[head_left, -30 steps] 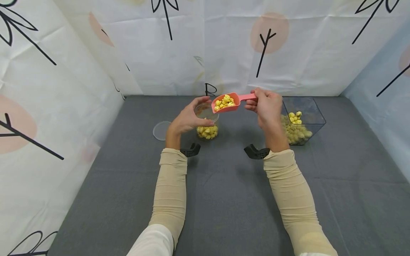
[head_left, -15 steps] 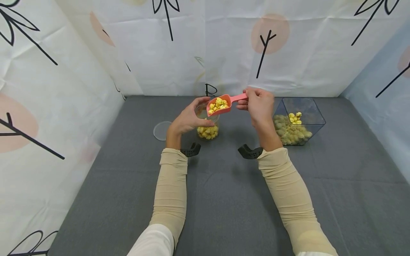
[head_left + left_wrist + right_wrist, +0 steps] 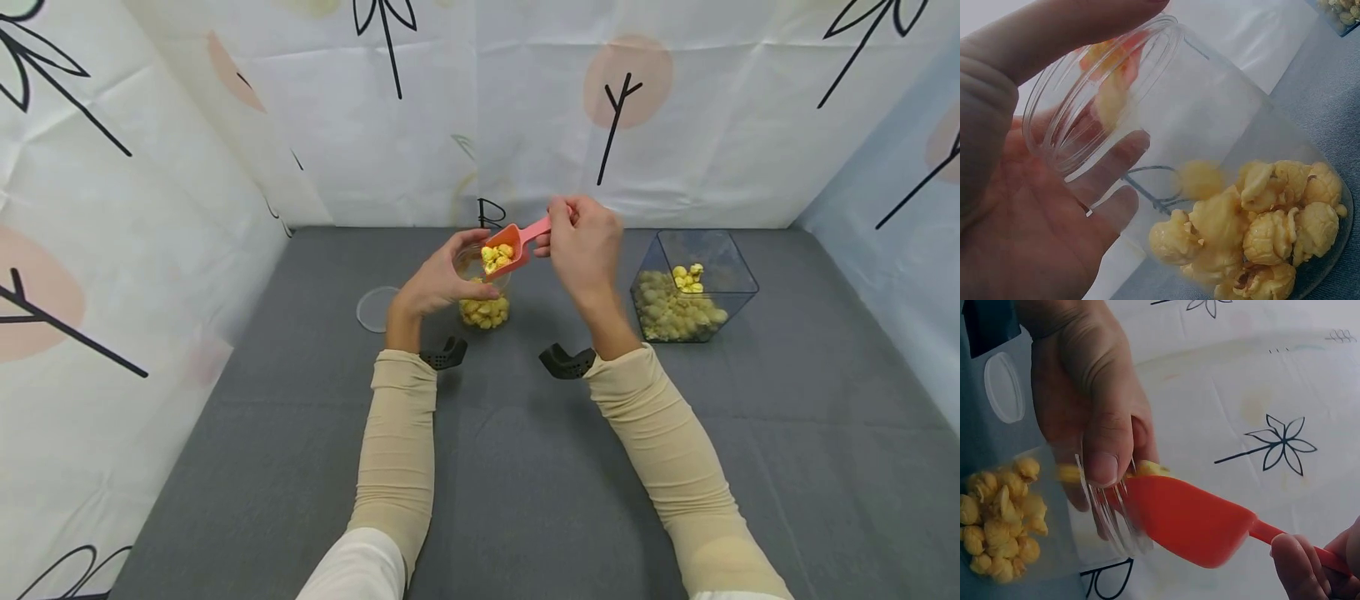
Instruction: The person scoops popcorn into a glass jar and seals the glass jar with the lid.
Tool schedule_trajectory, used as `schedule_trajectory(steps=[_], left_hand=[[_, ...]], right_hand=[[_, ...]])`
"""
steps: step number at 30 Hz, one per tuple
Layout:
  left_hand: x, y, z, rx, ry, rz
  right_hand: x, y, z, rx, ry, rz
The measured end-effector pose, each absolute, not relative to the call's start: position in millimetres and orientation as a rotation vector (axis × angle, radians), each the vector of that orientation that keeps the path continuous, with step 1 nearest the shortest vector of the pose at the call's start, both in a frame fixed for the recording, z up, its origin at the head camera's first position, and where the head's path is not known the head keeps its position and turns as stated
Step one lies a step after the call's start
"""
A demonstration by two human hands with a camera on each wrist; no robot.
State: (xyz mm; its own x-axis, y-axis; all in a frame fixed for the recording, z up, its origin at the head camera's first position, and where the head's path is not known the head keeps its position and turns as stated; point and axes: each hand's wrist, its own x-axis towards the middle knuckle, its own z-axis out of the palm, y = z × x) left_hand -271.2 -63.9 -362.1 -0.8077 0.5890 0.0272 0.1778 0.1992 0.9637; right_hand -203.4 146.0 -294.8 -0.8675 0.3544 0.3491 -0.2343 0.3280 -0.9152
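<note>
My left hand [image 3: 444, 282] holds a clear round jar [image 3: 1229, 119] near its rim, thumb on one side and fingers on the other. Yellow popcorn [image 3: 1266, 231] covers the jar's bottom. With my right hand [image 3: 587, 248] I grip the handle of a pinkish-red scoop [image 3: 1191, 519]. The scoop's front edge tilts down at the jar's mouth, and popcorn [image 3: 497, 257] lies in it. In the left wrist view a blurred yellow piece hangs inside the jar, above the heap.
A clear square bin [image 3: 693, 304] with more popcorn stands to the right on the grey table [image 3: 510, 500]. Left of the jar lies a round translucent lid [image 3: 373, 309]. Patterned white cloth [image 3: 525, 108] rises behind the table.
My right hand has moved left, bringing the scoop over the jar's mouth and tipping it steeper. Less popcorn shows in the scoop. The left hand keeps its hold on the jar.
</note>
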Motion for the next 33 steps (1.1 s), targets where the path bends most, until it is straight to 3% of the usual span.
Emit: schedule_trajectory(steps=[13,22,33], left_hand=[[-269.2,-66.7,-359.1,0.715,2.084,1.673],[-272.2,-70.7,-362.0,0.74,2.063,1.666],[-267.2,-71.0,-351.9,0.771,2.208,1.579]], right_hand=[[-202.1,145.5,-295.8,-0.11,-2.078,1.62],[-201.7,173.3,-292.2,-0.227,-1.801,1.932],[-188.0,206.4,-286.0,-0.32,-1.731,1.906]])
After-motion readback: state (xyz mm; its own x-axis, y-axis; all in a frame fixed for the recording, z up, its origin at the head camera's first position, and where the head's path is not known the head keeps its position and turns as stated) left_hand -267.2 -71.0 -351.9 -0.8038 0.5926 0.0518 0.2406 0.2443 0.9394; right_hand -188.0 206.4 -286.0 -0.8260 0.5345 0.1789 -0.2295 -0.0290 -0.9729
